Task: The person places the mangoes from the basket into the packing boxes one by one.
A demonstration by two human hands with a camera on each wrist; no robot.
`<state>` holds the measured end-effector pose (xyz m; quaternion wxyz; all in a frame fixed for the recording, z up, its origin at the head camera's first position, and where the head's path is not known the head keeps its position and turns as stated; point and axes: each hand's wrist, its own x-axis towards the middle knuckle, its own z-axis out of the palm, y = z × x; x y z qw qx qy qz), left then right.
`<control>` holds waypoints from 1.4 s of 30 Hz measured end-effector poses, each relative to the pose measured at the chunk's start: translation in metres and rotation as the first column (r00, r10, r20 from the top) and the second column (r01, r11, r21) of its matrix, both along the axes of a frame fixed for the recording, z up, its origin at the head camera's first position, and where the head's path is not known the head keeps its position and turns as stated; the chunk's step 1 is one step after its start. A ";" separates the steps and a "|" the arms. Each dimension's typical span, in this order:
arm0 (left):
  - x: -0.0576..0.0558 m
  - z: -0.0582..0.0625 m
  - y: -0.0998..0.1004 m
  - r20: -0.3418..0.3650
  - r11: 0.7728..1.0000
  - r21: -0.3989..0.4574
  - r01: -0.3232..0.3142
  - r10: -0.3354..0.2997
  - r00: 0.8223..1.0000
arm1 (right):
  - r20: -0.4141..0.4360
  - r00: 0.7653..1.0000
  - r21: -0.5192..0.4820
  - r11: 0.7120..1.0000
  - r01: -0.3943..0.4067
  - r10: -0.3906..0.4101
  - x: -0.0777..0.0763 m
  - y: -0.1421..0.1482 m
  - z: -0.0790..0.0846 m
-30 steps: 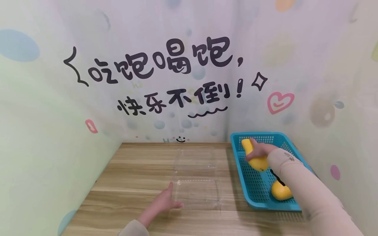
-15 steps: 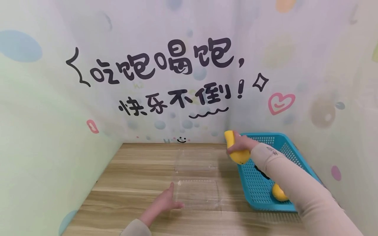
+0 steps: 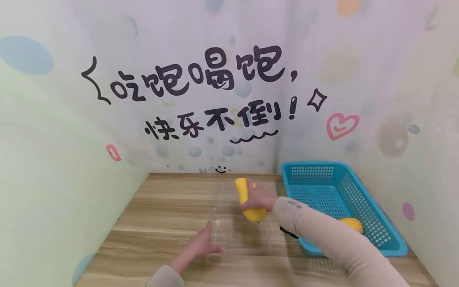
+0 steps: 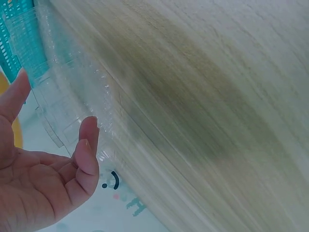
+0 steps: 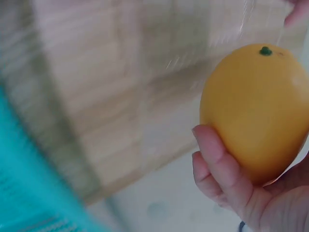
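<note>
My right hand (image 3: 259,197) grips a yellow mango (image 3: 254,214) above a clear plastic clamshell box (image 3: 233,239). In the right wrist view, the mango (image 5: 256,106) shows a small green stem end, and curled fingers (image 5: 224,166) support its side. The box lies opened out on the table, its two halves one behind the other. My left hand (image 3: 201,242) is at the near half's left edge, thumb and forefinger spread; whether it touches the plastic I cannot tell. The left wrist view shows this hand (image 4: 43,183) holding nothing, beside the clear box (image 4: 72,92).
A blue perforated basket (image 3: 389,227) stands on the right, with another yellow mango (image 3: 352,224) inside, partly hidden by my right sleeve (image 3: 322,235). The wood-grain table (image 3: 161,211) meets a patterned wall sheet (image 3: 179,155) behind it.
My right hand has lifted the mango out of the basket and carried it left, over the clear box. The left hand has stayed almost still.
</note>
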<state>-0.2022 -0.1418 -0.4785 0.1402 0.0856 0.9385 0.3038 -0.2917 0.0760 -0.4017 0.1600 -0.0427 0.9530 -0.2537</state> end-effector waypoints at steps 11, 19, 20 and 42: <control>0.000 0.006 0.003 -0.025 1.000 -0.027 0.011 -0.011 1.000 | 0.007 0.993 0.011 0.992 -0.122 0.122 0.033 -0.046 -0.027; -0.001 0.008 0.004 -0.027 0.999 -0.040 0.004 -0.005 1.000 | -0.009 0.993 0.030 0.993 -0.118 0.118 0.037 -0.055 -0.046; -0.001 0.008 0.004 -0.026 0.999 -0.040 0.004 -0.005 1.000 | -0.012 0.992 0.037 0.992 -0.121 0.122 0.037 -0.056 -0.048; -0.001 0.006 0.004 -0.048 0.999 -0.033 0.020 -0.022 0.999 | -0.027 0.985 0.060 0.984 -0.169 0.170 0.045 -0.056 -0.071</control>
